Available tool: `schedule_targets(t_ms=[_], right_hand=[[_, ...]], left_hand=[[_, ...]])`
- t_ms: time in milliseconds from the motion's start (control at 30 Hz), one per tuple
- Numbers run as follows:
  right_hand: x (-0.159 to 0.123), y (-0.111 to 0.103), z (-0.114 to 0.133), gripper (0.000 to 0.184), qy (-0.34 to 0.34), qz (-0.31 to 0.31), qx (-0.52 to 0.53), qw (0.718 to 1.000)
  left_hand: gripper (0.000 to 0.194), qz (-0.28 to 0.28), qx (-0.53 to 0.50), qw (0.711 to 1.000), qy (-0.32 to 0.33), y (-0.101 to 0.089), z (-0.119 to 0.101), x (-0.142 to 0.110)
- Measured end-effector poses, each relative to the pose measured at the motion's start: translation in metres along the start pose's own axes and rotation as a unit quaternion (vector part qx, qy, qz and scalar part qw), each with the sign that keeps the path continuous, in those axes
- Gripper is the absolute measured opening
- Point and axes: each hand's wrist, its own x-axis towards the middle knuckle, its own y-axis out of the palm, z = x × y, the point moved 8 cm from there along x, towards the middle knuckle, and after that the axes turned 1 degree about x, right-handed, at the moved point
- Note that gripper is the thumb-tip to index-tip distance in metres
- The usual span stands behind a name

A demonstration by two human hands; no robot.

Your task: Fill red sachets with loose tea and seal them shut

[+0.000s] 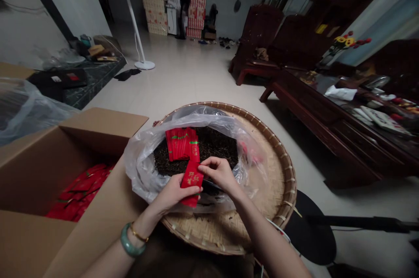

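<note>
One red packet between both hands

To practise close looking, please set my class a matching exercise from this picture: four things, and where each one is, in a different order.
Things:
1. Green bangle
2. Red packet
3. Dark loose leaves
4. Woven bamboo tray

Places:
A. Inside the clear plastic bag
B. On the left wrist
C. Under the plastic bag
D. Between the left hand and right hand

Pairs: 1-B, 2-D, 3-A, 4-C
</note>
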Motion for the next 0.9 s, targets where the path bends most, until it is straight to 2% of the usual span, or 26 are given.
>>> schedule_targets(t_ms=[100, 200, 300, 467, 600, 800, 900], right_hand=[[-0.001, 0.004, 0.015, 0.033, -0.063, 0.014, -0.132, 0.989], [-0.002, 0.014, 0.024, 0.033, -0.105, 0.025, -0.274, 0.956], [-0.002, 0.019, 0.023, 0.047, -0.125, 0.024, -0.297, 0.946], [0.000, 0.009, 0.015, 0.051, -0.130, 0.000, -0.258, 0.957], [-0.001, 0.008, 0.012, 0.051, -0.127, -0.007, -0.257, 0.958], [-0.002, 0.025, 0.018, 0.047, -0.145, 0.016, -0.277, 0.950], [0.002, 0.015, 0.018, 0.040, -0.123, 0.007, -0.264, 0.956]], left_hand=[[0.043, -0.027, 0.096, 0.995, 0.018, -0.001, 0.000, 0.002], [0.030, -0.048, 0.211, 0.975, 0.057, -0.001, -0.008, 0.002], [0.027, -0.042, 0.255, 0.965, 0.055, 0.001, -0.008, -0.001], [0.025, 0.019, 0.212, 0.977, 0.004, 0.002, 0.006, -0.009], [0.031, 0.004, 0.186, 0.982, 0.032, -0.004, 0.000, -0.007], [0.053, 0.014, 0.016, 1.000, -0.020, 0.006, 0.007, 0.001], [0.056, -0.006, -0.015, 0.999, -0.028, 0.005, 0.012, 0.002]])
